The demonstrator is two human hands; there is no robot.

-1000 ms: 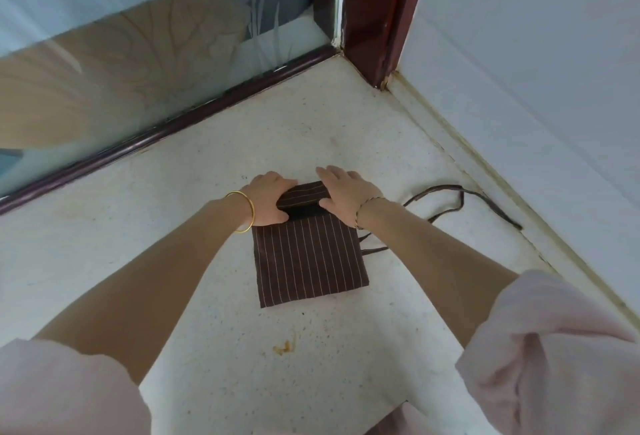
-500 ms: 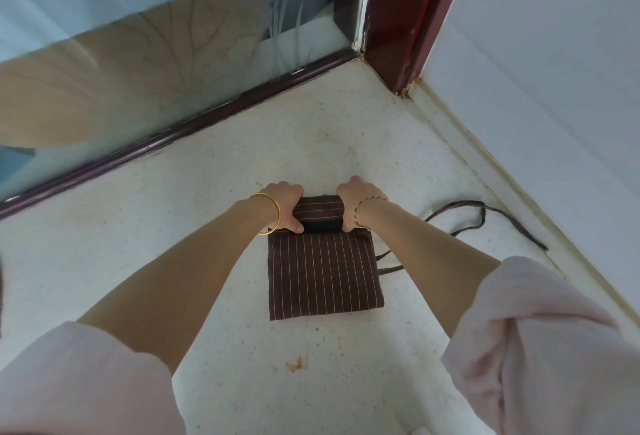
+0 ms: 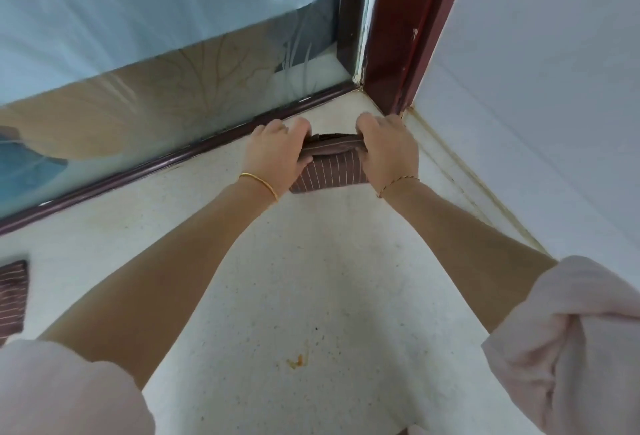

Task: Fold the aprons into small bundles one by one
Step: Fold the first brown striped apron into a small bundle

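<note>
A dark brown apron with thin white stripes (image 3: 329, 171) lies on the pale speckled counter (image 3: 311, 278), folded small and partly rolled at its far end. My left hand (image 3: 277, 154) grips the left end of the roll, and my right hand (image 3: 388, 154) grips the right end. Both sets of fingers curl over the roll. The apron sits far out in the corner, close to the window frame. Its straps are hidden.
A dark red window frame (image 3: 173, 164) runs along the counter's far edge, and a red post (image 3: 398, 36) stands in the corner. A white wall (image 3: 536, 105) closes the right side. Another striped brown cloth (image 3: 12, 292) lies at the left edge. A small orange stain (image 3: 296, 362) marks the counter.
Both hands have rolled the apron's far end further, so less flat cloth shows. The bundle now sits further away, near the corner, and the straps on the right are no longer visible.
</note>
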